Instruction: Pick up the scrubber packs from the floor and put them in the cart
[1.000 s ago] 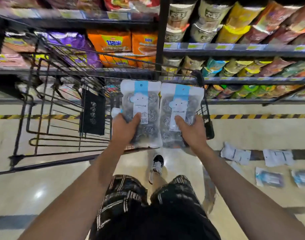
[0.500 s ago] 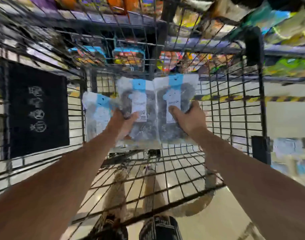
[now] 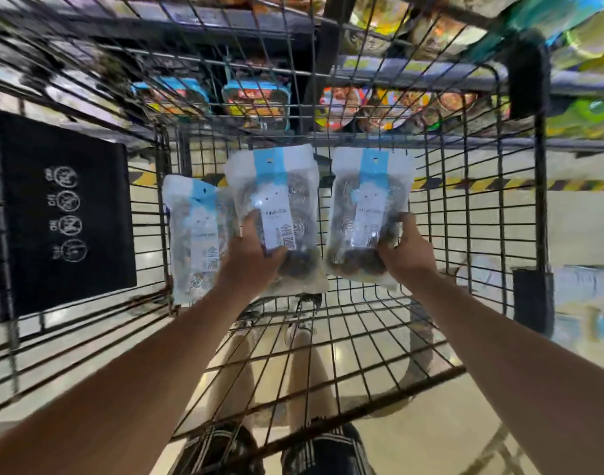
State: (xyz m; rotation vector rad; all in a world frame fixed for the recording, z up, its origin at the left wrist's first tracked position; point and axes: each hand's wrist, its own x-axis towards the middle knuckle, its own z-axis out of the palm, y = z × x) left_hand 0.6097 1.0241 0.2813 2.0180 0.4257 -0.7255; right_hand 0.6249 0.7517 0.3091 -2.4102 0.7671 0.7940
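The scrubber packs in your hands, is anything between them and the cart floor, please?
Nothing visible blocks them. The left hand and right hand hold packs inside the cart, with bare wire floor below.

The scrubber packs (image 3: 275,214) are glossy clear plastic pouches with matt blue-and-white labels that look like paper, though blur makes that uncertain; inside sit coiled, shiny metal wire scourers. The cart (image 3: 362,323) is dark-coated metal wire, worn in places. Its side panel (image 3: 64,214) looks matt black. The floor (image 3: 413,437) is smooth and glossy.
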